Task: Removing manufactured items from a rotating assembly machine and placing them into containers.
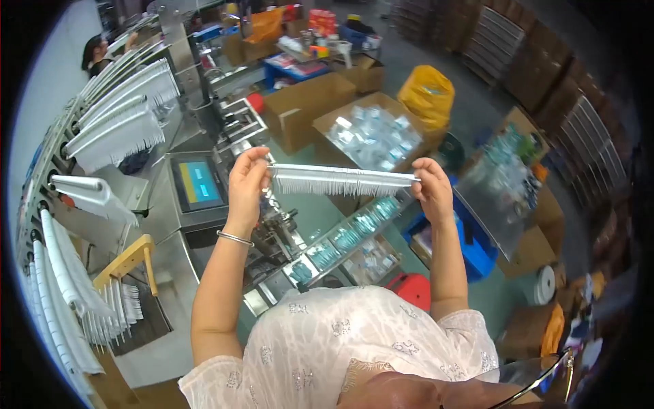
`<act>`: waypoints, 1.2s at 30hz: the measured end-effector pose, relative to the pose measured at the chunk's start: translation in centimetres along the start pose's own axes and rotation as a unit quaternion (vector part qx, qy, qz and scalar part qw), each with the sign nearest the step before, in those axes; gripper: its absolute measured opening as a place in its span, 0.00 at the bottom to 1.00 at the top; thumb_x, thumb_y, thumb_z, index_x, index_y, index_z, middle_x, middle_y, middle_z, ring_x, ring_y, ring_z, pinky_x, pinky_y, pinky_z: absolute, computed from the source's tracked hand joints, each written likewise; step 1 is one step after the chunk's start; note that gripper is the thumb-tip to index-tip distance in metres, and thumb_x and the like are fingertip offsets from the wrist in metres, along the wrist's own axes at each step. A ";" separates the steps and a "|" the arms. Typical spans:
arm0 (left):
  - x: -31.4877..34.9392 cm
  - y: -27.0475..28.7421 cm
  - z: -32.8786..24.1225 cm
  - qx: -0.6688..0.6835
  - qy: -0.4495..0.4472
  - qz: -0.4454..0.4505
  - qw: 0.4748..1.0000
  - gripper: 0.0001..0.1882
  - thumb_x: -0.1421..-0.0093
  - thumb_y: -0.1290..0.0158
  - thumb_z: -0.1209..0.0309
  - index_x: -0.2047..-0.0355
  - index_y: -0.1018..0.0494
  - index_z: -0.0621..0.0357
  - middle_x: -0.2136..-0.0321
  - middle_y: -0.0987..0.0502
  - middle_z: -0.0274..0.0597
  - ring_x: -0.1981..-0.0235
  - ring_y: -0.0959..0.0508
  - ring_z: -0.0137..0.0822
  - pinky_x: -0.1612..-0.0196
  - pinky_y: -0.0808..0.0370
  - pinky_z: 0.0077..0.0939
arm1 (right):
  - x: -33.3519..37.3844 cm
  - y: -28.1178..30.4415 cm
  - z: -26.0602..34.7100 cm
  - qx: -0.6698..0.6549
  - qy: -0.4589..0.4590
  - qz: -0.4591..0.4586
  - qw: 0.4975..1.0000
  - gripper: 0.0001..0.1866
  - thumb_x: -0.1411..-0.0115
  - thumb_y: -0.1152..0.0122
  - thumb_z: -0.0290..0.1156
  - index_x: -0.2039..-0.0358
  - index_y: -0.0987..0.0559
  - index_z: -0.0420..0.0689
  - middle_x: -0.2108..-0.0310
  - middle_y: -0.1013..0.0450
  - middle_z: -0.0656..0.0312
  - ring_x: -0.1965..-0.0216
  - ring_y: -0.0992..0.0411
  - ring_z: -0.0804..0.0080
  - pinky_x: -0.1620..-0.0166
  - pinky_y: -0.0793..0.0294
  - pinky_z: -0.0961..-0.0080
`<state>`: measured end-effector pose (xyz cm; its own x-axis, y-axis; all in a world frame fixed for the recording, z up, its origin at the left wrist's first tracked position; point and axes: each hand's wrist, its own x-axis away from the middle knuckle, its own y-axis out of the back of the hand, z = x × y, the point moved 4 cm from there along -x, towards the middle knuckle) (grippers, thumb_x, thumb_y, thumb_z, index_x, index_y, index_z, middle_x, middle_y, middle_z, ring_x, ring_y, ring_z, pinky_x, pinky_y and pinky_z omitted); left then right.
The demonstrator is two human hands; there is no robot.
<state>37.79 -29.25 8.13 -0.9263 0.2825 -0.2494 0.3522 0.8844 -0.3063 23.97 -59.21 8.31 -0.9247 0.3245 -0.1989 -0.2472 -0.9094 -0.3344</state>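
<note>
My left hand (pixel 248 178) and my right hand (pixel 434 189) are raised apart in front of me. Between them stretches a white rod-like strip with a dense fringe of thin white strands (pixel 344 181), pinched at each end by the fingers. It runs nearly level, its right end slightly lower, and the strands hang down. What the strands are made of I cannot make out. Left of my left hand is a machine's screen panel (pixel 199 183). Below the strip runs a metal channel holding teal packets (pixel 347 236).
Rods with white fringed bundles (pixel 116 136) line the left side. Nearby stands a tan wooden-looking handle (pixel 126 264). Ahead are a carton of clear packets (pixel 375 136) and a yellow bag (pixel 427 95). A blue bin (pixel 480 255) sits right; another person (pixel 99 56) is far left.
</note>
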 end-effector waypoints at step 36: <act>-3.8 -8.0 -4.2 -0.518 -0.267 -0.038 0.811 0.08 0.59 0.47 0.77 0.86 0.36 0.63 0.87 0.36 0.39 0.86 0.36 0.30 0.83 0.42 0.22 | -7.9 -5.6 -6.3 -0.072 -0.043 0.120 0.989 0.08 0.44 0.62 0.25 0.69 0.31 0.41 0.80 0.37 0.71 0.80 0.42 0.91 0.78 0.45 0.95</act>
<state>37.95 -35.89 15.37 -0.6517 0.2559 -0.7140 -0.2620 0.8074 0.5286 34.46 -55.05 5.89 -0.9744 0.0752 -0.2118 0.0202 -0.9093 -0.4156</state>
